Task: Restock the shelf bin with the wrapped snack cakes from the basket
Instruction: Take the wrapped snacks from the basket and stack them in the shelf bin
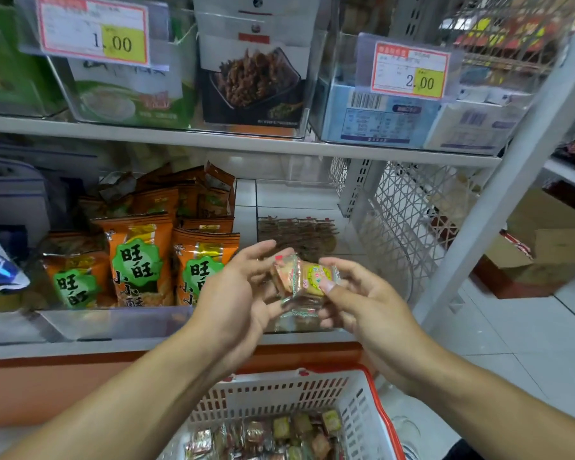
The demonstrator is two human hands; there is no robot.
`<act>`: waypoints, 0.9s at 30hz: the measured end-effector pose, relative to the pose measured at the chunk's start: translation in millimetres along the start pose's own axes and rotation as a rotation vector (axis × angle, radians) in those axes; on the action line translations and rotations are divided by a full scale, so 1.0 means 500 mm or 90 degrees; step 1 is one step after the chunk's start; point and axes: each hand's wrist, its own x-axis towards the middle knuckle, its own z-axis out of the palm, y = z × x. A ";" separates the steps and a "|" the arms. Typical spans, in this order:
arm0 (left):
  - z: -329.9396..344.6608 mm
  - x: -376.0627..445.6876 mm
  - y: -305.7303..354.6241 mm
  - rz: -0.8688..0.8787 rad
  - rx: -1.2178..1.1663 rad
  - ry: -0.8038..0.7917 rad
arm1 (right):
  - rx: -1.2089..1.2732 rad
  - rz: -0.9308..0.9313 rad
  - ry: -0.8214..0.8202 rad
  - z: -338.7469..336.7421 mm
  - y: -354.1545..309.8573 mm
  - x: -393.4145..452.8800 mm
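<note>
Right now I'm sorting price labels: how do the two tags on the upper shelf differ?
The left tag reads 1.00; the right tag reads 2.00. The left looks larger and sits higher in view; the right looks smaller and sits lower. Both are red-bordered with a yellow price patch.

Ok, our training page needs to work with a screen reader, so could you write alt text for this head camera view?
Two bare hands hold a small stack of wrapped snack cakes in front of a clear shelf bin; the right hand pinches the stack and the left hand cups it. Below, a white basket with a red rim holds more cakes; orange snack bags fill the bin to the left.
</note>
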 end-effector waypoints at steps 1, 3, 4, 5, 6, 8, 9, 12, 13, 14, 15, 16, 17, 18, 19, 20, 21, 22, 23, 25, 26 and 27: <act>-0.002 -0.002 -0.001 -0.002 0.025 -0.004 | 0.008 0.003 0.002 -0.001 0.002 -0.001; -0.007 -0.007 -0.003 -0.008 0.061 -0.014 | 0.017 0.007 0.012 -0.006 -0.001 0.001; -0.008 -0.009 -0.003 -0.008 0.065 -0.018 | 0.016 0.012 0.014 -0.010 -0.006 0.004; -0.009 -0.010 -0.003 -0.005 0.067 -0.025 | 0.016 0.021 0.011 -0.015 -0.011 0.006; -0.009 -0.012 -0.002 -0.001 0.070 -0.035 | 0.022 0.030 0.002 -0.019 -0.015 0.009; -0.010 -0.014 -0.002 0.010 0.079 -0.058 | 0.048 0.049 -0.016 -0.023 -0.020 0.011; -0.011 -0.015 -0.003 0.019 0.086 -0.071 | 0.057 0.059 -0.026 -0.021 -0.022 0.011; -0.014 -0.014 -0.007 0.053 0.101 -0.112 | 0.093 0.107 -0.098 -0.015 -0.026 0.008; -0.018 -0.012 -0.008 0.065 0.103 -0.115 | 0.110 0.129 -0.122 -0.013 -0.026 0.006; -0.023 -0.011 -0.009 0.080 0.111 -0.108 | 0.117 0.146 -0.143 -0.011 -0.026 0.004; -0.027 -0.009 -0.009 0.096 0.123 -0.097 | 0.113 0.155 -0.159 -0.010 -0.027 0.003; -0.024 -0.003 -0.015 0.104 0.144 -0.088 | 0.115 0.157 -0.168 -0.018 -0.024 -0.001; -0.023 0.001 -0.018 0.109 0.161 -0.081 | 0.115 0.149 -0.167 -0.022 -0.021 -0.004; -0.024 0.001 -0.017 0.110 0.170 -0.077 | 0.115 0.137 -0.159 -0.021 -0.020 -0.004; -0.024 0.002 -0.018 0.106 0.178 -0.076 | 0.123 0.128 -0.145 -0.020 -0.017 -0.003; -0.024 0.004 -0.020 0.100 0.180 -0.076 | 0.136 0.123 -0.126 -0.020 -0.014 -0.002; -0.024 0.005 -0.022 0.097 0.182 -0.072 | 0.146 0.117 -0.108 -0.020 -0.011 -0.002; -0.024 0.004 -0.024 0.095 0.189 -0.060 | 0.148 0.106 -0.091 -0.021 -0.008 -0.001; -0.027 0.005 -0.027 0.098 0.208 -0.043 | 0.135 0.083 -0.077 -0.021 -0.006 0.000; -0.032 0.006 -0.033 0.090 0.270 -0.003 | 0.011 -0.030 -0.050 -0.023 -0.006 -0.003; -0.030 0.004 -0.034 0.072 0.279 0.007 | -0.112 -0.121 -0.030 -0.025 -0.008 -0.006; -0.027 0.002 -0.035 0.049 0.269 0.007 | -0.253 -0.213 -0.012 -0.028 -0.010 -0.010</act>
